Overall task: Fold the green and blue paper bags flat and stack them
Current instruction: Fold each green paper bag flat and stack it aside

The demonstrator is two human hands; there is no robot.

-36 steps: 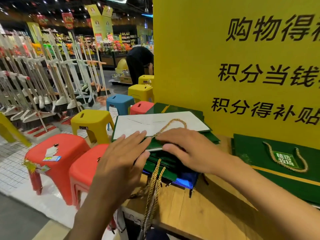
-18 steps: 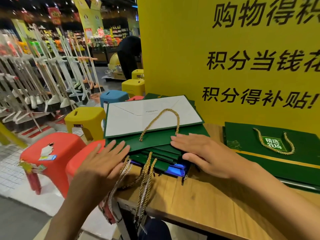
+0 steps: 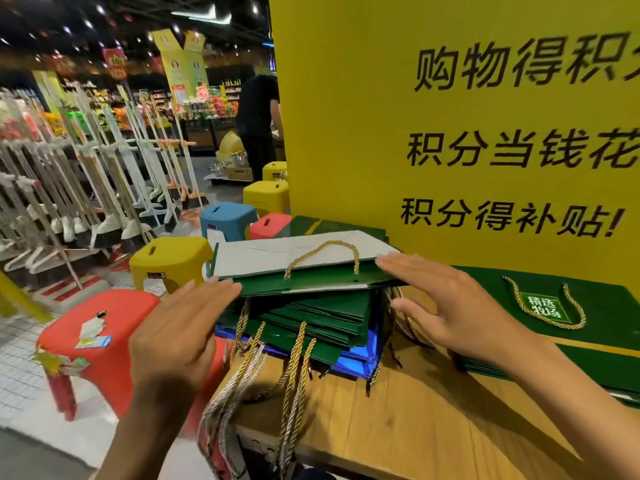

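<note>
Nearest the camera, a pale wooden table (image 3: 433,410) is seen, and over its front-left edge a bundle of gold and silver rope handles (image 3: 291,375) is draped. Just beyond, a stack of flattened bags (image 3: 322,317) is set on the table's left corner, with green bags layered over a blue bag (image 3: 360,358) at the bottom. The top green bag (image 3: 311,277) is laid flat with its white folded base turned up and a gold handle looped across it. The left hand (image 3: 180,327) is held open, fingers straight and together, the fingertips set against the top bag's left edge. The right hand (image 3: 446,306) is likewise spread flat, its fingers laid at the bag's right corner and its thumb parted below, so nothing is gripped by either. To the right, apart from the stack, a second pile of green bags (image 3: 602,341) is laid flat. Behind both, a tall yellow sign (image 3: 450,133) printed with black characters is stood. Left of the table, a red stool (image 3: 104,334), a yellow stool (image 3: 169,258) and a blue stool (image 3: 227,220) are ranged on a white tiled floor (image 3: 17,368). A rack of brooms (image 3: 86,185) is lined up behind them, and farther back, among lit shelves, a person in dark clothing (image 3: 258,126) is seen.
</note>
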